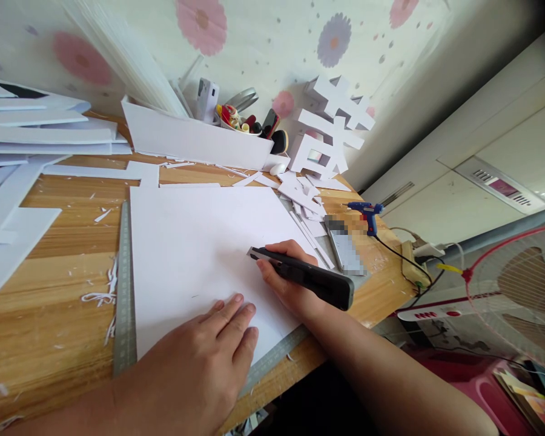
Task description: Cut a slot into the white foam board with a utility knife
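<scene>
A large white sheet (200, 242) lies on a grey-green cutting mat (126, 327) on the wooden table. My left hand (209, 345) rests flat on the sheet's lower part, fingers extended and holding nothing. In my right hand (290, 281) is a black utility knife (318, 278), its blade end pointing up and left over the middle of the sheet. The wrist of that hand is near the sheet's right edge. A short dark mark shows on the sheet to the left of my left fingers.
White offcuts (300, 197) and a phone-like object (345, 248) lie right of the sheet. Beyond stands a blue glue gun (367, 212). Cut white pieces (22, 242) are at left; a white box (200, 142) and a cut-out structure (318, 151) line the back. A fan (522, 290) is at right.
</scene>
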Tool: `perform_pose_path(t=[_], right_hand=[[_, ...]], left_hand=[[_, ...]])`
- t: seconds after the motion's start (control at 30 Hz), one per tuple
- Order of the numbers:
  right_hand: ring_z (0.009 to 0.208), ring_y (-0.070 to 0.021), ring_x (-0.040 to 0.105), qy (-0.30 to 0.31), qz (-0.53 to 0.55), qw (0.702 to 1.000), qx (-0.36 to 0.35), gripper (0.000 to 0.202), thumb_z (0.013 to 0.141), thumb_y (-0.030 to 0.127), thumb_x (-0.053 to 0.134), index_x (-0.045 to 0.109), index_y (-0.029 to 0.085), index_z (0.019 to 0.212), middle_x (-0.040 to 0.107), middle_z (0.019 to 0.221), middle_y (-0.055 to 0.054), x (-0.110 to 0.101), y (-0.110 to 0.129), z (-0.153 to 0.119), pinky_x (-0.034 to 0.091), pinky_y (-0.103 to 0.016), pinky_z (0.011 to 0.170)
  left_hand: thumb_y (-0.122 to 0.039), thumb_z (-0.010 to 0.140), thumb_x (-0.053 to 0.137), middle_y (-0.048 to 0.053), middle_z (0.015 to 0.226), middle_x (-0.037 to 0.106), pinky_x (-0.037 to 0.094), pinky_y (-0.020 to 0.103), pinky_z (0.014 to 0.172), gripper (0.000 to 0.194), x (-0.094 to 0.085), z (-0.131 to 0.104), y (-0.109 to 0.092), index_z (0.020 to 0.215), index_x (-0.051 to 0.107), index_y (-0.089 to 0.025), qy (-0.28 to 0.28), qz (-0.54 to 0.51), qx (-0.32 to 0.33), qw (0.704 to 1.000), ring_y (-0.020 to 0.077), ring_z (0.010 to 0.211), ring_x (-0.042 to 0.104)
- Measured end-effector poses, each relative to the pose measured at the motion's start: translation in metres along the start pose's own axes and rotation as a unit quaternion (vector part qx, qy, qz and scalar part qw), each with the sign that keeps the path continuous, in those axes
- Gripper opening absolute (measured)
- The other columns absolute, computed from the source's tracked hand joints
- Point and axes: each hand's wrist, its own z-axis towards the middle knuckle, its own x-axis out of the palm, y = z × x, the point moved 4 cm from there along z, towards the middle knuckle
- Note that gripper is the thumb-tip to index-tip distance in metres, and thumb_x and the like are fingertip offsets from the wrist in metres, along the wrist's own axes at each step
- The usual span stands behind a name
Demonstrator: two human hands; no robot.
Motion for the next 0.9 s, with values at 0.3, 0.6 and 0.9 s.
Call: perform_pose_path(t=[0.3, 0.6, 0.9], right_hand=[[0.054, -0.0127, 0.066, 0.004, -0.026, 1.0, -0.002, 0.015, 0.084, 0.034, 0.072, 0.064, 0.024, 0.091, 0.074, 0.069, 0.002, 0.0015, 0.0046, 0.0021, 0.055, -0.025, 0.056], [0.052, -0.011, 0.063, 0.02, -0.044, 0.999, -0.02, 0.009, 0.084, 0.03, 0.07, 0.065, 0.024, 0.088, 0.072, 0.068, 0.002, 0.0009, 0.0081, 0.0005, 0.052, -0.023, 0.053], [0.051, -0.01, 0.059, 0.035, -0.062, 0.997, -0.036, 0.008, 0.084, 0.03, 0.07, 0.064, 0.025, 0.088, 0.07, 0.067, 0.004, -0.0009, 0.009, -0.0032, 0.049, -0.022, 0.052]], left_hand=[[-0.033, 0.092, 0.064, 0.014, 0.129, 0.073, 0.051, 0.035, 0.106, 0.031, 0.0054, -0.0031, -0.0008, 0.116, 0.076, -0.017, 0.032, -0.008, -0.007, 0.999, 0.0264, 0.119, 0.068], [-0.037, 0.082, 0.077, 0.016, 0.125, 0.075, 0.057, 0.036, 0.1, 0.036, 0.0037, 0.0008, 0.0, 0.11, 0.079, -0.016, 0.03, -0.018, -0.009, 0.999, 0.0291, 0.114, 0.071], [-0.034, 0.08, 0.081, 0.016, 0.127, 0.073, 0.059, 0.036, 0.1, 0.036, 0.0022, 0.0034, -0.0006, 0.111, 0.079, -0.017, 0.064, -0.027, -0.019, 0.997, 0.0308, 0.116, 0.072]])
